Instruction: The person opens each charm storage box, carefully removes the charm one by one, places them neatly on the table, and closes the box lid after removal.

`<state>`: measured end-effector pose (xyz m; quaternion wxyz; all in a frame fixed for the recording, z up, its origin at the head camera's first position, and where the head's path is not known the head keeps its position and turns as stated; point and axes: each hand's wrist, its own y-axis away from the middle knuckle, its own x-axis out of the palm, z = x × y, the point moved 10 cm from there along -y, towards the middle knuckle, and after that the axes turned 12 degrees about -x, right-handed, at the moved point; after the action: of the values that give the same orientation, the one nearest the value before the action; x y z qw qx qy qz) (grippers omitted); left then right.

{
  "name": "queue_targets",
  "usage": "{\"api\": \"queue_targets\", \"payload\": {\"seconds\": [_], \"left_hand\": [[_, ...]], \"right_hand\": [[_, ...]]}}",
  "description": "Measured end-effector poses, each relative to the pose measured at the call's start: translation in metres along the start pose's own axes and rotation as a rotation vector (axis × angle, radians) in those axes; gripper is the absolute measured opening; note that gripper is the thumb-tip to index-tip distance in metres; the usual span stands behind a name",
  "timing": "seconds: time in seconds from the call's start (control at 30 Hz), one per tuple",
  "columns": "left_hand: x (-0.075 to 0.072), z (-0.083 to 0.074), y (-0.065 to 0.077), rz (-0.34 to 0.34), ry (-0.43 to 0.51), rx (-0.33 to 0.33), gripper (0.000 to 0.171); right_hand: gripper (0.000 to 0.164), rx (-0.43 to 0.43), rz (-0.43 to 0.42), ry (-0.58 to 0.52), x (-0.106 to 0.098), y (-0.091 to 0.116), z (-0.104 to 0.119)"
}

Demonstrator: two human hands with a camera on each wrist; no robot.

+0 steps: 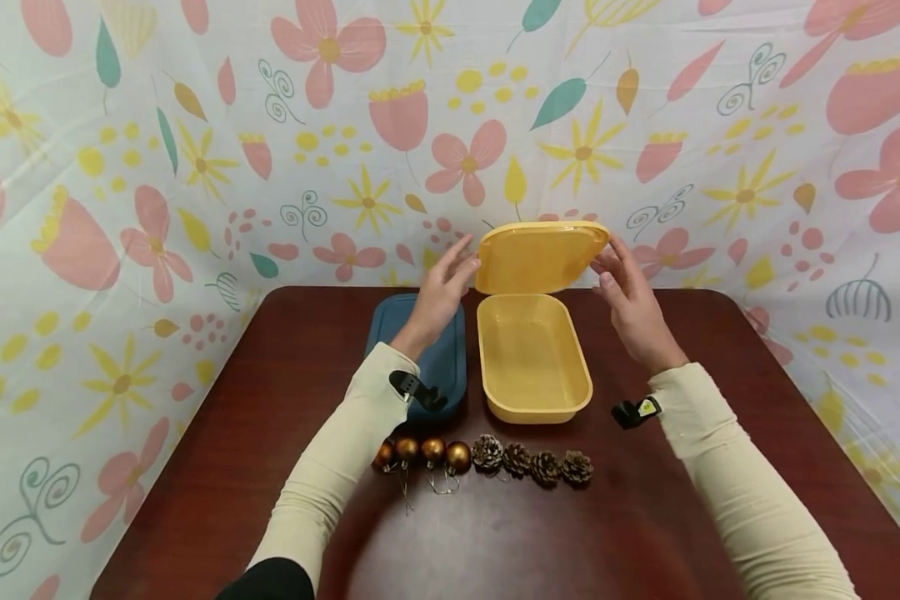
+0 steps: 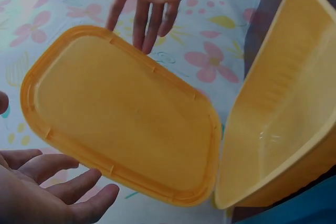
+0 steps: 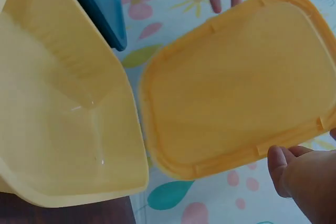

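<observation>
A yellow plastic lid [image 1: 542, 258] stands tilted up behind the yellow box [image 1: 536, 358], its rimmed underside facing me, in front of the patterned cloth. The box is uncovered, and bare inside. My left hand [image 1: 441, 296] is at the lid's left side, fingers spread and loosely bent; in the left wrist view the fingertips [image 2: 94, 177] lie close to the rim. At the lid's right edge is my right hand [image 1: 633, 308], its fingers fairly straight and reaching the rim. Its thumb [image 3: 278, 166] is by that edge in the right wrist view.
A blue lidded box [image 1: 444, 367] stands left of the yellow one, partly behind my left forearm. In front lie several copper-coloured ball ornaments [image 1: 433, 451] with strings and several pine cones [image 1: 545, 469] in a row. Patterned cloth [image 1: 420, 150] hangs behind the dark table [image 1: 270, 375].
</observation>
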<state>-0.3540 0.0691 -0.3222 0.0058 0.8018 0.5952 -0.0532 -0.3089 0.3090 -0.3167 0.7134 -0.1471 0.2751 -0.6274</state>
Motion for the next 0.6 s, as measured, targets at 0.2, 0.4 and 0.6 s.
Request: {"api": "queue_targets", "payload": {"seconds": [0.2, 0.4, 0.6], "left_hand": [[0.002, 0.015, 0.001, 0.008, 0.034, -0.058, 0.051], [-0.003, 0.020, 0.000, -0.073, 0.073, -0.063, 0.049], [-0.007, 0.016, 0.001, -0.226, 0.069, -0.065, 0.043]], "right_hand": [[0.060, -0.026, -0.028, -0.134, 0.002, 0.004, -0.004], [0.053, -0.038, -0.074, -0.203, -0.001, 0.006, -0.009], [0.053, -0.028, -0.122, -0.113, -0.005, 0.006, -0.009]]}}
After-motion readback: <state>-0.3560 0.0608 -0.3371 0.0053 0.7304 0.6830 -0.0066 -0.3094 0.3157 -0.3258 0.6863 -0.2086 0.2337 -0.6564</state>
